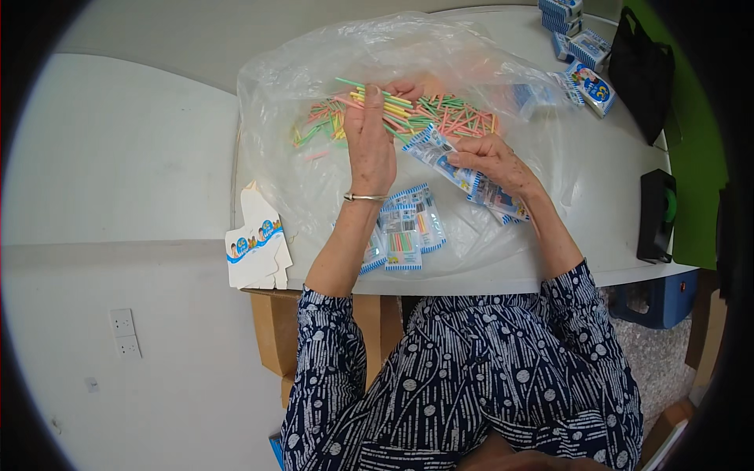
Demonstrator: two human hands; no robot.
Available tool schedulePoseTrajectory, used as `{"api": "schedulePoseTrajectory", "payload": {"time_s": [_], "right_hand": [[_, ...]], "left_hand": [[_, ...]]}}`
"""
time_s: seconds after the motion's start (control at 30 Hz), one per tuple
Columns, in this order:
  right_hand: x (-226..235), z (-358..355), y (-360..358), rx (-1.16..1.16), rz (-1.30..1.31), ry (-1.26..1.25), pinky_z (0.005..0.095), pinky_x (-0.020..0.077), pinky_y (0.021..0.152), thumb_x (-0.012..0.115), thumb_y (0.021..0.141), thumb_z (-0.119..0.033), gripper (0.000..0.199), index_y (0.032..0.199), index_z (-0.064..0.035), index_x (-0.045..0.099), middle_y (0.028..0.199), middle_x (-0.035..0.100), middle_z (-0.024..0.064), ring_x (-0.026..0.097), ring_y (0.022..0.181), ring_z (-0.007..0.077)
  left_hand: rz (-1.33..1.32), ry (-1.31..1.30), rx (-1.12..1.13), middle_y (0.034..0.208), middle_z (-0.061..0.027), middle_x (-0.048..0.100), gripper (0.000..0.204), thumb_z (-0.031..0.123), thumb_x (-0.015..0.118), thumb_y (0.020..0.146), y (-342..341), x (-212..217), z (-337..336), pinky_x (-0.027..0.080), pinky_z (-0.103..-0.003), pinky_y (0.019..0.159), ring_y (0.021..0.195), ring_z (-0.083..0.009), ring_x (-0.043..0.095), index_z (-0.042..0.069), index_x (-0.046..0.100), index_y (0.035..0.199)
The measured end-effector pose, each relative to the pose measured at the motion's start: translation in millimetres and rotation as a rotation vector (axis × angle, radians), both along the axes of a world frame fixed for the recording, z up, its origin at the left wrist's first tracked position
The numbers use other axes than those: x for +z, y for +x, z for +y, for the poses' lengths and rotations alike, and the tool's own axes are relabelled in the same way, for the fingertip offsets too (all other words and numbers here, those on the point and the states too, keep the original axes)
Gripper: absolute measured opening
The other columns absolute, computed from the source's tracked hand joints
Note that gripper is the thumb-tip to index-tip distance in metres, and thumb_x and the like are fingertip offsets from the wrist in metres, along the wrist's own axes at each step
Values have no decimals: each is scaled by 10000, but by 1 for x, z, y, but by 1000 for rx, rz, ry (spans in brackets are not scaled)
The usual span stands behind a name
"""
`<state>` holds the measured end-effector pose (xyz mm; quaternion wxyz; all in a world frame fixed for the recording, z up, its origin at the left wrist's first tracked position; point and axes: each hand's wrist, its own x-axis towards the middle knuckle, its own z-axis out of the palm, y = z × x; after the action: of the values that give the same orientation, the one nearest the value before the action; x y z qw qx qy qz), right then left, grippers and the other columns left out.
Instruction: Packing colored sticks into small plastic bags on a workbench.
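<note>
Thin pink, green and yellow sticks (459, 118) lie in a loose pile on a clear plastic sheet (290, 188). Above the pile, my left hand (371, 145) is closed around a bundle of these coloured sticks (385, 104). My right hand (496, 162) grips a blue-and-white plastic packet (436, 153), its upper end close to the bundle's lower ends. Whether that packet's end is open I cannot tell. Beneath my right hand are more packets (503, 202). Between my forearms lie several packets filled with sticks (403, 235).
Flattened white cartons (259, 247) rest at the table's left edge. Small blue-and-white boxes (589, 51) and a black bag (642, 74) occupy the far right. A black tape dispenser (656, 216) stands at the right edge. Below the table are a cardboard box (275, 334) and a blue stool (656, 302).
</note>
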<state>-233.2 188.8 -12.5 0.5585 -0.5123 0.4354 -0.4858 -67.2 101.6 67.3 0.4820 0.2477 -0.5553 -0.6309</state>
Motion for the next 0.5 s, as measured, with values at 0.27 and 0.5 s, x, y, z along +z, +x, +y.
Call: {"api": "schedulePoseTrajectory", "payload": {"time_s": [0.27, 0.5], "right_hand": [[-1, 1, 1, 43, -47, -4, 198, 339, 575, 662, 876, -269, 238, 826, -41, 709, 691, 554, -70, 436, 647, 14], [-3, 2, 1, 21, -118, 2, 192, 362, 601, 658, 882, -260, 238, 867, -29, 712, 716, 573, -66, 455, 671, 13]], "left_hand": [[-4, -125, 49, 1078, -191, 614, 301, 292, 432, 1005, 0, 4, 1, 520, -364, 868, 1002, -282, 636, -1, 498, 995], [-11, -52, 26, 1047, -175, 628, 324, 283, 425, 1009, -2, -14, 21, 515, -347, 861, 1000, -260, 636, -27, 519, 1010]]}}
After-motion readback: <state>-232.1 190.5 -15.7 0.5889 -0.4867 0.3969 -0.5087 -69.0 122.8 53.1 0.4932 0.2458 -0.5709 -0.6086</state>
